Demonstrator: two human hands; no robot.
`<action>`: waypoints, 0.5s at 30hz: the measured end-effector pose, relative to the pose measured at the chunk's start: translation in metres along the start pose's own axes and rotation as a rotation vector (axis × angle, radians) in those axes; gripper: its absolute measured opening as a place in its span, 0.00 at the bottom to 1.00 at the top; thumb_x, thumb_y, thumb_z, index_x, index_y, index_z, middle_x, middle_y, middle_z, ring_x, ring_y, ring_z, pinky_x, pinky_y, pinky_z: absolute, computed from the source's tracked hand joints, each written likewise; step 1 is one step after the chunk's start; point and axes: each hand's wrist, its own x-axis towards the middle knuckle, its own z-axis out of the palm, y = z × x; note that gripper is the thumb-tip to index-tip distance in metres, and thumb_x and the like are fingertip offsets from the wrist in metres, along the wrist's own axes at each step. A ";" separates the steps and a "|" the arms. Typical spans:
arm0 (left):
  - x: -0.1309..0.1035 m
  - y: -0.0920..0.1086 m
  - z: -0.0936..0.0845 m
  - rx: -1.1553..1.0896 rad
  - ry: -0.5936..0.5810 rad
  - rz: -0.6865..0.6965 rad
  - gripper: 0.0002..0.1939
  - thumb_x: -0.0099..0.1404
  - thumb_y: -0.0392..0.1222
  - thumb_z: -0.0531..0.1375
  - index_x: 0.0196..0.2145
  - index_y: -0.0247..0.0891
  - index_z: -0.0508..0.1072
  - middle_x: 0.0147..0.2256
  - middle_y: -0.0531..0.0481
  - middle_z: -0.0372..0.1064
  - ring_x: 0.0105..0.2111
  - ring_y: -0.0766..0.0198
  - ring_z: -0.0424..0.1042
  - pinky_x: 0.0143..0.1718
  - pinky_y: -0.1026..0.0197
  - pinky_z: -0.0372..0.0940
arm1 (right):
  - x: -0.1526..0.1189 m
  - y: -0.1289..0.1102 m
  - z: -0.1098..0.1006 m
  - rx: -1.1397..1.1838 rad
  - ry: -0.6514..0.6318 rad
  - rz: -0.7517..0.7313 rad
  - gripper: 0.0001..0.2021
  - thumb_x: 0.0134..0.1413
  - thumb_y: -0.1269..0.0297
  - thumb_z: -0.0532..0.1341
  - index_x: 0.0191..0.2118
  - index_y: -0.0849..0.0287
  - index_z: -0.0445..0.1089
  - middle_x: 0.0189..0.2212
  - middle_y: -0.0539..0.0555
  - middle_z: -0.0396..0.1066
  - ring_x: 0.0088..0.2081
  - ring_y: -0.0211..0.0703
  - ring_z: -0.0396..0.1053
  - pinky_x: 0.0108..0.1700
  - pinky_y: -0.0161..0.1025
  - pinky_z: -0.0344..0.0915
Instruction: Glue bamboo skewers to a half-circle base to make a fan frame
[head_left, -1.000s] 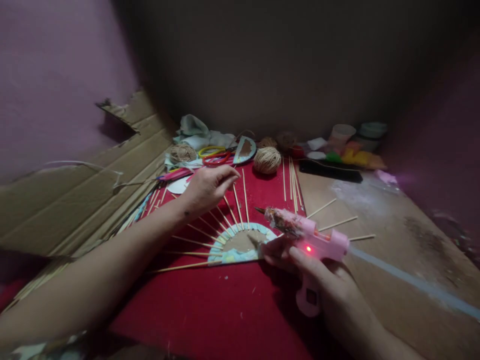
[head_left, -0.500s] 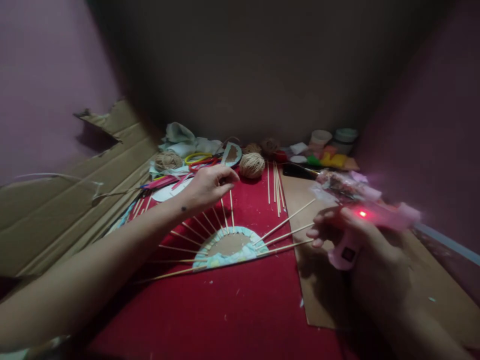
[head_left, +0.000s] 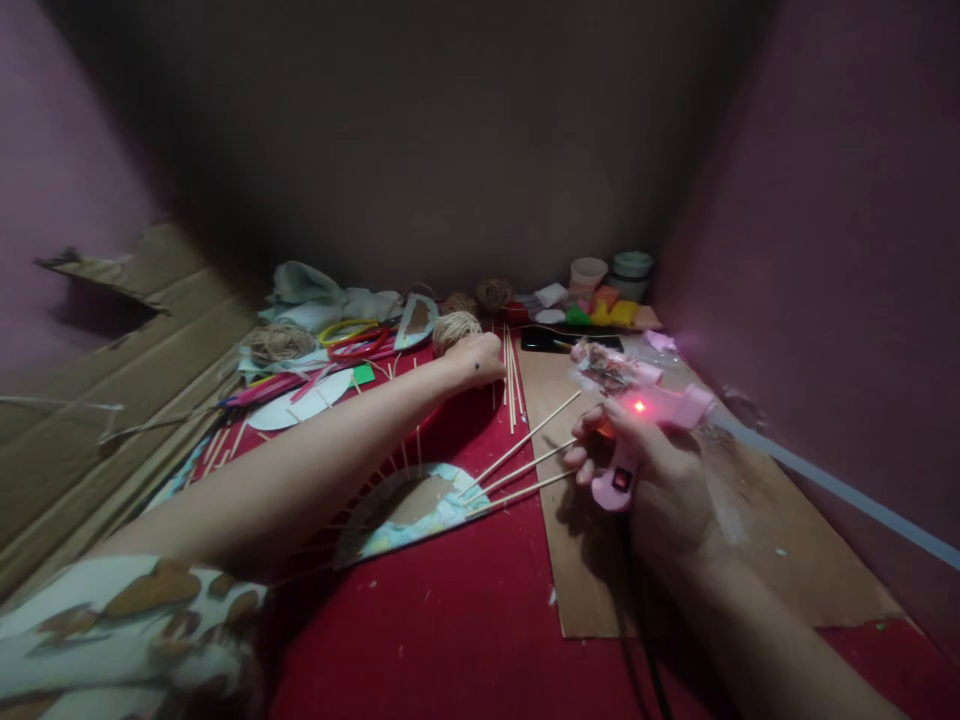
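Note:
My right hand (head_left: 667, 480) is wrapped round a pink hot glue gun (head_left: 679, 405) with a red light glowing on its side. Its nozzle end, crusted with glue and scraps, points left. My left hand (head_left: 480, 360) reaches forward beside several loose thin wooden sticks (head_left: 514, 385); its fingers are curled down and mostly hidden behind the hand. Below the left forearm lies a half-round cardboard piece (head_left: 405, 503) edged with pale blue-green material. Sticks fan out from its curved edge, and the forearm covers those on the left.
Beyond my left hand sits a twine ball (head_left: 454, 328), with scissors (head_left: 349, 335) and cloth (head_left: 307, 295) to its left. A cardboard sheet (head_left: 592, 590) lies under my right hand. Cups (head_left: 589, 272) stand at the back. Folded cardboard (head_left: 112, 400) leans at left.
My left hand has moved right and forward from above the fanned sticks to the loose ones. The view has shifted right; my right hand still grips the glue gun.

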 end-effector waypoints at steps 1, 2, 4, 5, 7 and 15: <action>0.002 0.002 -0.001 -0.016 -0.036 -0.022 0.09 0.50 0.38 0.59 0.24 0.27 0.76 0.18 0.39 0.69 0.23 0.52 0.72 0.25 0.58 0.65 | 0.000 0.000 0.000 0.006 -0.004 -0.001 0.12 0.46 0.56 0.65 0.25 0.62 0.71 0.23 0.51 0.70 0.21 0.37 0.71 0.17 0.30 0.63; 0.003 0.004 -0.002 -0.035 -0.070 -0.045 0.09 0.50 0.38 0.60 0.23 0.28 0.75 0.17 0.41 0.68 0.20 0.53 0.71 0.23 0.58 0.65 | -0.001 0.000 0.000 0.012 -0.007 -0.001 0.12 0.46 0.56 0.65 0.25 0.62 0.71 0.23 0.51 0.71 0.20 0.37 0.71 0.17 0.30 0.62; 0.005 0.008 -0.003 -0.078 -0.119 -0.092 0.08 0.50 0.38 0.60 0.21 0.28 0.74 0.14 0.44 0.64 0.17 0.56 0.69 0.22 0.59 0.65 | -0.002 -0.001 -0.001 0.021 -0.013 -0.008 0.11 0.46 0.57 0.65 0.25 0.61 0.71 0.23 0.51 0.71 0.20 0.37 0.71 0.17 0.30 0.62; 0.005 0.009 -0.002 -0.100 -0.130 -0.112 0.08 0.50 0.38 0.60 0.21 0.28 0.74 0.13 0.45 0.63 0.16 0.57 0.69 0.21 0.59 0.65 | -0.003 -0.001 -0.001 0.025 -0.015 -0.011 0.11 0.46 0.57 0.65 0.25 0.61 0.71 0.23 0.51 0.71 0.19 0.37 0.71 0.17 0.30 0.62; 0.004 0.008 -0.002 -0.150 -0.130 -0.136 0.08 0.51 0.37 0.59 0.22 0.29 0.74 0.13 0.48 0.62 0.16 0.61 0.67 0.22 0.61 0.64 | -0.003 0.000 -0.002 0.027 -0.010 -0.013 0.11 0.46 0.57 0.65 0.25 0.61 0.71 0.23 0.50 0.71 0.19 0.37 0.71 0.17 0.30 0.62; -0.055 -0.014 -0.035 -0.275 -0.020 -0.090 0.08 0.54 0.38 0.57 0.21 0.32 0.71 0.15 0.50 0.62 0.14 0.68 0.61 0.18 0.64 0.57 | -0.007 0.002 0.001 -0.080 -0.069 0.030 0.11 0.45 0.57 0.66 0.25 0.60 0.71 0.20 0.49 0.71 0.18 0.36 0.68 0.17 0.31 0.63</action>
